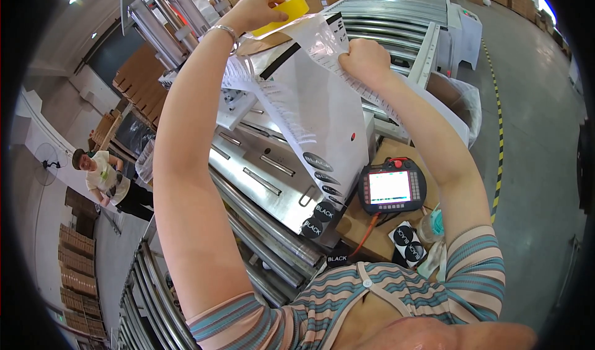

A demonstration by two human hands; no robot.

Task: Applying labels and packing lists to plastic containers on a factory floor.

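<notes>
Overhead, left hand point(257, 9) grips yellow tape roll point(286, 12); right hand point(365, 62) pinches thin white label sheet point(310, 102), round black stickers along edge.

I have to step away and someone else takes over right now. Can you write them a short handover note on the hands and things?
Left hand: raised, gripping a yellow tape roll and the top edge of a white printed sheet.
Right hand: closed on the sheet's right edge.
The sheet hangs over the metal machine top; round black stickers line its lower end.
A handheld screen controller lies on cardboard to the right.
Done: sheet held up. Left: cannot tell.
</notes>
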